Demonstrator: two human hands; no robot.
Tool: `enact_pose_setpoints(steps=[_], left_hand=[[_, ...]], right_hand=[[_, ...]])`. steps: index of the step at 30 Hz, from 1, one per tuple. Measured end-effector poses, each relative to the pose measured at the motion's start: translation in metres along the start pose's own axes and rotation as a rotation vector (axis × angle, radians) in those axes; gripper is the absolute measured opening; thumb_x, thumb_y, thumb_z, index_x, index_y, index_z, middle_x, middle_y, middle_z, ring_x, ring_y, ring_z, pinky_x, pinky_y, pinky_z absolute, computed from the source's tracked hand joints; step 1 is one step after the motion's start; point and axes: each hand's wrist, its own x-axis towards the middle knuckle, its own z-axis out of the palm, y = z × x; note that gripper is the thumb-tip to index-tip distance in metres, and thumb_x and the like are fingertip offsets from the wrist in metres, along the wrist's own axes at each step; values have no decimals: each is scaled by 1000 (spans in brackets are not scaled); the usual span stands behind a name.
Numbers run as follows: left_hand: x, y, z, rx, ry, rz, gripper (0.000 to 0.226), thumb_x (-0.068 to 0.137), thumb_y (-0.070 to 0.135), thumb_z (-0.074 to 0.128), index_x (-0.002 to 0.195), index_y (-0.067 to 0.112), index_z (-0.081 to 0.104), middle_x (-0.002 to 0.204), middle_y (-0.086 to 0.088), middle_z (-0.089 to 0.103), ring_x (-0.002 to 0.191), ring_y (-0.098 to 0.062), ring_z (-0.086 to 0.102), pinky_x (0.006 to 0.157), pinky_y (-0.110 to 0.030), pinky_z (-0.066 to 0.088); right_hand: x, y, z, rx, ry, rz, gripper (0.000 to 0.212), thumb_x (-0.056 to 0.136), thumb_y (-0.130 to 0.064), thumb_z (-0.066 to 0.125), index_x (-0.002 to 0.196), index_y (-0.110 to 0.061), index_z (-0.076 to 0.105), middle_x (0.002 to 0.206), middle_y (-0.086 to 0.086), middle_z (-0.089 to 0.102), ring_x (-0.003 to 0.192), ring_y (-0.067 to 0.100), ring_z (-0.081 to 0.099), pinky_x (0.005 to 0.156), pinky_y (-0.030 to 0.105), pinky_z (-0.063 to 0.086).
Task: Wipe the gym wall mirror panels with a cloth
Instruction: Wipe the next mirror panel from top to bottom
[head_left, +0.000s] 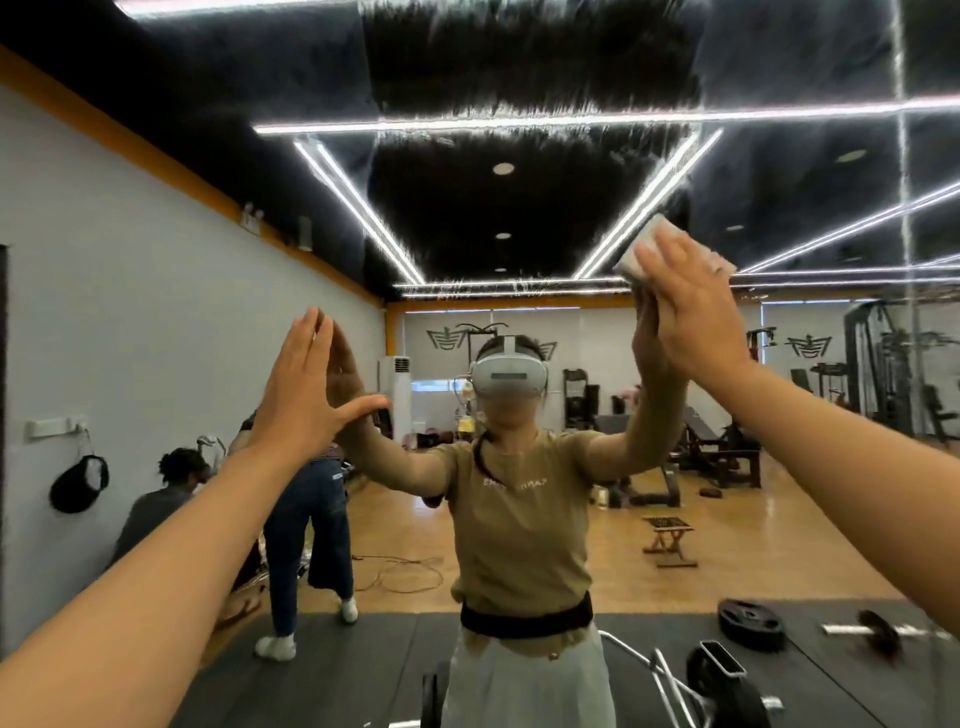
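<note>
Wall mirror (519, 208): fills the view, streaked across its upper part, a vertical panel seam at the far right. Left hand (306, 384): fingers straight and together, thumb spread, fingertips touching the glass, holding nothing. Right hand (691, 306): raised higher, fingers straight, pressing a folded pale cloth (641, 249) flat against the mirror; the cloth's upper edge shows above the fingers. Reflected: the person in a tan shirt and white headset, 2 other people at left, weight plates (750, 623) on dark floor mats, gym machines at right.
</note>
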Motion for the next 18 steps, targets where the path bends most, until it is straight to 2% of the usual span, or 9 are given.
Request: enact_pose_setpoints(steps=[3, 6, 8, 11, 13, 15, 18], left_hand=[[1, 2, -4, -9, -10, -8, 122, 64, 68, 59, 159, 15, 3, 167, 1, -5, 153, -18, -6, 122, -40, 8], [-1, 3, -4, -17, -15, -1, 119, 70, 62, 68, 159, 15, 4, 167, 1, -5, 153, -18, -6, 123, -42, 10], [-1, 3, -4, -20, -9, -1, 117, 75, 55, 74, 159, 15, 3, 167, 2, -6, 153, -17, -6, 123, -40, 9], [-3, 3, -4, -24, -6, 0, 116, 77, 54, 74, 159, 15, 3, 166, 3, -8, 152, -16, -8, 123, -39, 7], [-3, 2, -3, -24, -6, 6, 115, 77, 54, 74, 159, 15, 3, 166, 3, -8, 152, -17, -8, 123, -39, 7], [-3, 1, -3, -30, -9, 10, 115, 77, 55, 74, 159, 16, 3, 166, 3, -8, 153, -17, -7, 123, -40, 8], [-2, 1, -3, -33, -11, 6, 117, 75, 57, 74, 159, 16, 3, 166, 3, -7, 153, -17, -7, 123, -41, 8]], right_hand=[[-58, -12, 15, 38, 38, 24, 53, 99, -13, 35, 150, -22, 39, 160, -1, 19, 149, 23, 13, 118, 54, 20], [-161, -15, 29, 54, -29, -12, 50, 98, -14, 36, 148, -15, 42, 160, 7, 26, 151, 24, 15, 118, 55, 21], [-232, -14, 32, 52, -89, -29, 54, 96, -14, 40, 149, -18, 38, 160, 4, 27, 150, 28, 20, 115, 56, 24], [-302, -15, 27, 52, -235, -50, 67, 92, -12, 37, 156, -30, 25, 164, -7, 20, 150, 25, 18, 121, 46, 11], [-307, -9, 21, 24, -293, -89, 72, 90, -11, 37, 157, -32, 21, 164, -8, 18, 151, 24, 17, 123, 40, 6], [-285, -1, 16, -7, -313, -159, 72, 90, -11, 40, 157, -31, 22, 164, -4, 19, 150, 25, 19, 124, 40, 7], [-209, 4, 13, -52, -246, -214, 66, 90, -11, 49, 153, -22, 30, 162, 5, 24, 149, 29, 23, 120, 52, 20]])
